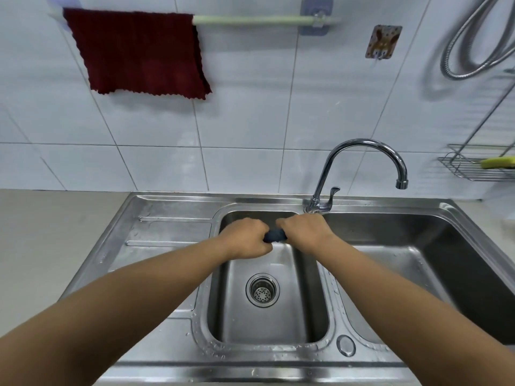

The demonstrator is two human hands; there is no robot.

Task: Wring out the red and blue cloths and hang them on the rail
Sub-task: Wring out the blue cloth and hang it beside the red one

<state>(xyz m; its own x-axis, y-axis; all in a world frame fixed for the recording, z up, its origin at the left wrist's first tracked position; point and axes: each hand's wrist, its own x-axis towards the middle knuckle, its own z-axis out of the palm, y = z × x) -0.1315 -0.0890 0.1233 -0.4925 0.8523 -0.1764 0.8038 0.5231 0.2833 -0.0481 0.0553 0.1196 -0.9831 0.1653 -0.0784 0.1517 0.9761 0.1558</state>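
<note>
Step in hand: wringing the blue cloth [274, 235]. Your left hand [245, 240] and right hand [305, 232] are fisted tight around its twisted ends over the small basin [267, 324]. Red cloth [139, 54] already hangs at 11 o'clock on the rail [264, 20]. Next, I judge: unroll the blue, drape it toward 12 o'clock on the bare rail.

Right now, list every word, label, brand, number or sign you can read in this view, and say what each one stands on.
None: no readable text anywhere in this view.
Adhesive wall hook plate: a brown printed picture, no legible letters.
Rail bracket: plain, no lettering.
Faucet and sink: no visible brand mark.
Red cloth and the blue cloth between the left hand and right hand: no tag showing.
</note>
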